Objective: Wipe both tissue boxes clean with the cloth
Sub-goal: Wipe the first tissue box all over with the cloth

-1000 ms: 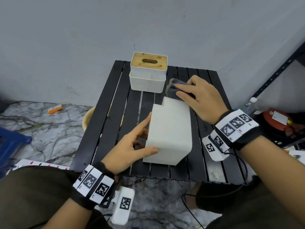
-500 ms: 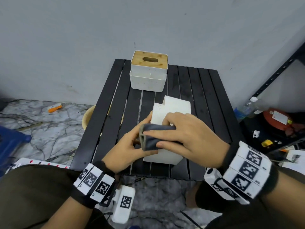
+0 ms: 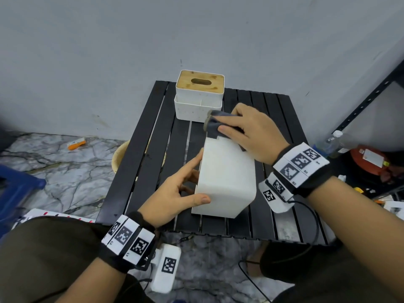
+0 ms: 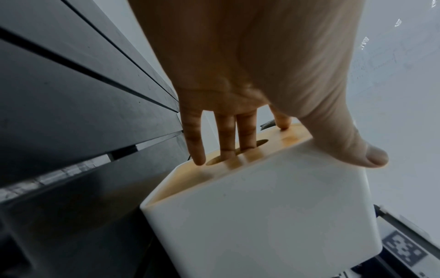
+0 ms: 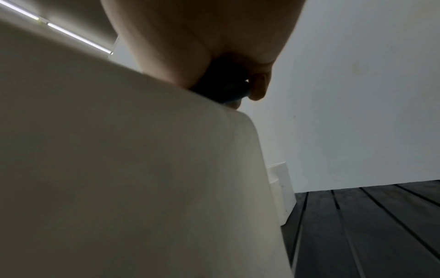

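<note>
The left hand (image 3: 172, 195) reaches forward, fingers (image 4: 227, 135) straight and slightly spread, thumb stretched out to the right of them. The right hand (image 3: 254, 130) lies palm down with fingers extended leftward, its little finger (image 5: 260, 88) curled under. Both wrists wear marker bands.
</note>
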